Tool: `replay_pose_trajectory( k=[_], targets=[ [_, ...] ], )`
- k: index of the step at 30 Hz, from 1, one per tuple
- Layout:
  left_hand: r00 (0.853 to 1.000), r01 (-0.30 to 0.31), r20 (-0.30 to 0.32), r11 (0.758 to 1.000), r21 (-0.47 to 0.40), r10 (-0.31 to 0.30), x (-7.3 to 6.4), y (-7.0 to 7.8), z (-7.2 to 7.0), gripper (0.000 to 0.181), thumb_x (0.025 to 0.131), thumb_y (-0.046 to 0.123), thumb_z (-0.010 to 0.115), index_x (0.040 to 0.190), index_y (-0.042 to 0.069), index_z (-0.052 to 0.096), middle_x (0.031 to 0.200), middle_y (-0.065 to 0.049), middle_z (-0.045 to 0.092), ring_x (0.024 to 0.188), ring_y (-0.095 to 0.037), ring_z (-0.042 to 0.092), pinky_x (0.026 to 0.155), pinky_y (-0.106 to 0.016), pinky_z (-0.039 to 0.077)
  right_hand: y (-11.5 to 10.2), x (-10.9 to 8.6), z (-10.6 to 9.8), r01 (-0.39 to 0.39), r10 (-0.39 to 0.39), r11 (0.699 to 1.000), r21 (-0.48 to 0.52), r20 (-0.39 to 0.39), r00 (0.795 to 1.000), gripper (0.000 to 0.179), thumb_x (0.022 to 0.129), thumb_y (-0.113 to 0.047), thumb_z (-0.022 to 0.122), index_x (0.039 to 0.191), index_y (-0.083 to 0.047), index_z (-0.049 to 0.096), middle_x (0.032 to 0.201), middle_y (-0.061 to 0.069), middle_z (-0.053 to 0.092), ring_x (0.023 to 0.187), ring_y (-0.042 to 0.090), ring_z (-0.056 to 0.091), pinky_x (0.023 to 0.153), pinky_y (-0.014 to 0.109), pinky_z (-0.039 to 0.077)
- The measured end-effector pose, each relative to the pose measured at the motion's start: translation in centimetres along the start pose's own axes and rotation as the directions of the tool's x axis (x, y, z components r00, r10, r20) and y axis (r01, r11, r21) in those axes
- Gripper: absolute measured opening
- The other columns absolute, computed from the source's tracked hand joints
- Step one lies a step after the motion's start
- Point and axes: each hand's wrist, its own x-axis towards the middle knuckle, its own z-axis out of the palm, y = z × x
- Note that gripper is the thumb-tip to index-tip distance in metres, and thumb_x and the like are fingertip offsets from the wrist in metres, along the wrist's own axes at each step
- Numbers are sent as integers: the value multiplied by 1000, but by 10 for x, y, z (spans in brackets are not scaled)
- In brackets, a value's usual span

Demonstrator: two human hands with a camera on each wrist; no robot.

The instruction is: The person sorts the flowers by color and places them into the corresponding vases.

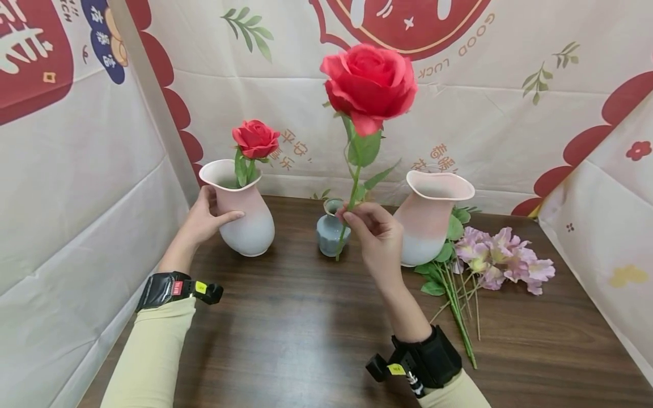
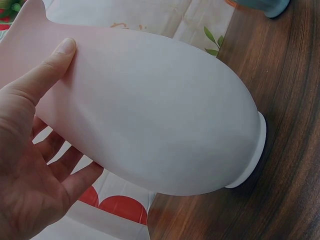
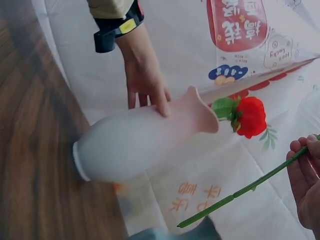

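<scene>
My left hand (image 1: pixel 203 220) holds a pink-and-white vase (image 1: pixel 249 224) at its narrowing neck. In the left wrist view, the thumb lies across the near side and the fingers curl behind the vase (image 2: pixel 165 110). A red rose (image 1: pixel 256 139) stands in this vase, its bloom above the wavy rim. My right hand (image 1: pixel 380 232) pinches the stem of a second, larger-looking red rose (image 1: pixel 369 82), held upright with its bloom high. The bare lower end of the rose stem (image 3: pixel 240 192) hangs below the fingers. Behind it stands a small blue-grey vase (image 1: pixel 329 233), partly covered by the stem.
Another pink-and-white vase (image 1: pixel 427 218) stands right of centre, partly behind my right hand. Beside it lie pale purple flowers (image 1: pixel 502 260) with long green stems (image 1: pixel 459 317) on the dark wooden table (image 1: pixel 285 340). Printed cloth walls (image 1: pixel 204 102) enclose the back and sides.
</scene>
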Motion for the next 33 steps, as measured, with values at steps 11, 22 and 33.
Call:
replay_pose_trajectory(
  k=[11,22,33],
  targets=[
    [1000,14,0,1000,0,-14,2,-2,-2,95,86,38,77,152,7,16,157,-23,28,146,-42,31,118,-61,31,-12,39,42,72,-73,997,26,26,997,23,87,17,63,90,-5,69,95,-3,77,89,12,74,84,35,62],
    [999,32,17,999,-7,-32,4,-1,-1,101,85,43,77,155,10,12,159,-20,26,147,-40,32,116,-62,34,-12,68,85,131,-138,987,93,70,988,14,87,18,62,98,24,56,94,-7,75,88,9,72,85,39,62],
    [999,31,5,999,14,-32,3,-1,-1,101,84,45,77,154,9,13,160,-20,26,148,-40,31,117,-61,32,-5,85,114,232,-245,966,117,106,964,17,86,19,62,101,24,57,102,46,60,90,6,72,86,46,61]
  ],
)
